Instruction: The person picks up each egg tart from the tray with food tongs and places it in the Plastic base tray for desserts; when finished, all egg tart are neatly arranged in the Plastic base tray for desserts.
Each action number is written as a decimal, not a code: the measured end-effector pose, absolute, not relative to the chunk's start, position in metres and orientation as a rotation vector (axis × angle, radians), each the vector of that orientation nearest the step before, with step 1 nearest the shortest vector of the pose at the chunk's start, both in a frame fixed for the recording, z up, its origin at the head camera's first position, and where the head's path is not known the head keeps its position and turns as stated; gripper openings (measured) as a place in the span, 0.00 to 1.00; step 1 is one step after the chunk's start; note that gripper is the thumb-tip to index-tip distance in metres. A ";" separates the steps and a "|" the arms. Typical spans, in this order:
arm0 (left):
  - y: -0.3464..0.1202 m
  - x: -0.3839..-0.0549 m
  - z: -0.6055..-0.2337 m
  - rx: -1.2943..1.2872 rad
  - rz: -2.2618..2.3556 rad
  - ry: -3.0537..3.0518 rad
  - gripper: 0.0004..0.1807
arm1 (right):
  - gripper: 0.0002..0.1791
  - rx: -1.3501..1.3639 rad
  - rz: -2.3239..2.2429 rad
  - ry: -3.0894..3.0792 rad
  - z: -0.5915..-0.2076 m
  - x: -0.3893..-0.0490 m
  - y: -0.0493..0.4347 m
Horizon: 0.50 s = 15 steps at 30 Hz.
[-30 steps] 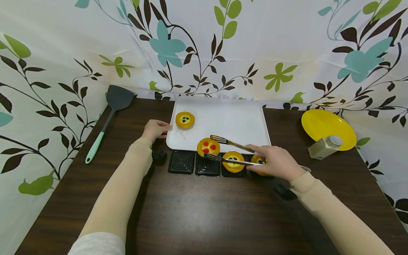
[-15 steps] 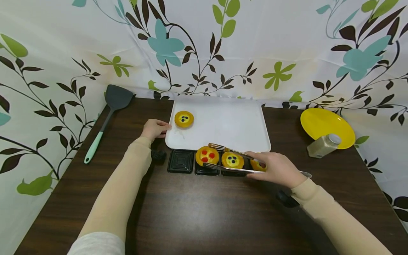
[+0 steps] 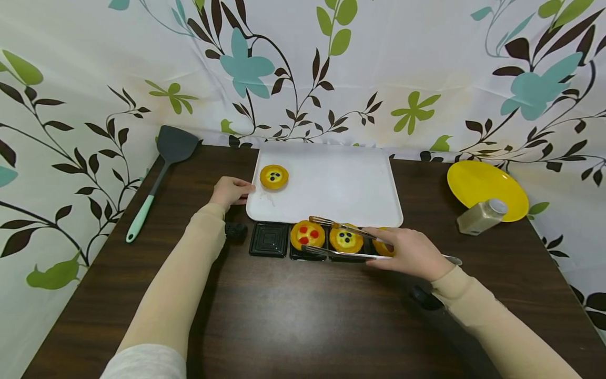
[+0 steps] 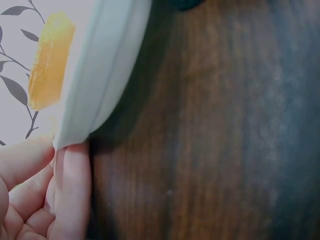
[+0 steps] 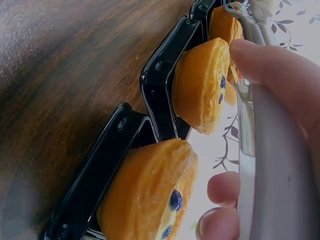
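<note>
Spatula: flat grey blade, smooth mint-green handle; is lying on the dark wood-grain table, well left of the white tray.

Left hand: is pinching the left edge of the white tray, thumb above and fingers below, the gap closing to the thickness of the rim.

White tray: glossy, rectangular, round-cornered; is lying before the printed cloth and carrying one blueberry tart near its left edge, round and golden, dark berries dotting a pale yellow filling.

Black cups: shiny, square, plastic-looking; are standing in a row just in front of the tray. The leftmost is showing its stepped square base. The second is holding the red-topped tart, red pieces lying on yellow filling. The third is holding a berry tart with ridged golden sides. The next is holding the rightmost tart, partly hiding behind the right hand.

Tongs: metallic, slim; their tips are standing apart on either side of the red-topped tart; whether both are touching it, cannot tell.

Right hand: is gripping the tongs, thumb and fingers curling around them, in front of the tray's right corner.

Shaker jar: clear, pale contents, grey lid; is tilting against the yellow plate, right of the tray.
</note>
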<state>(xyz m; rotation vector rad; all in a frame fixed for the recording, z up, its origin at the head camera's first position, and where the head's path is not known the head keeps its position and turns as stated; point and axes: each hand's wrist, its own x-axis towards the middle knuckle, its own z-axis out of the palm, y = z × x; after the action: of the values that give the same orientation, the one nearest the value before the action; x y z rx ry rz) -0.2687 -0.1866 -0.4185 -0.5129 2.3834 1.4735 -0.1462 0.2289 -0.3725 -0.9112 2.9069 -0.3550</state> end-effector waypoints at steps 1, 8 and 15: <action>-0.187 -0.269 -0.419 -0.514 1.475 2.381 0.21 | 0.39 -0.912 -0.351 2.909 -0.372 -0.146 0.229; -0.188 -0.270 -0.421 -0.500 1.479 2.383 0.21 | 0.40 -0.921 -0.338 2.918 -0.373 -0.146 0.229; -0.187 -0.269 -0.420 -0.508 1.479 2.384 0.22 | 0.41 -0.904 -0.329 2.919 -0.373 -0.146 0.230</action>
<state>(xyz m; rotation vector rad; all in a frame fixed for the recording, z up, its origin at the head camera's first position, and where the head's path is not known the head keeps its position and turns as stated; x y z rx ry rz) -0.2690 -0.1869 -0.4199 -0.5085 2.3843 1.4795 -0.1458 0.2299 -0.3732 -0.9037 2.9192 -0.3292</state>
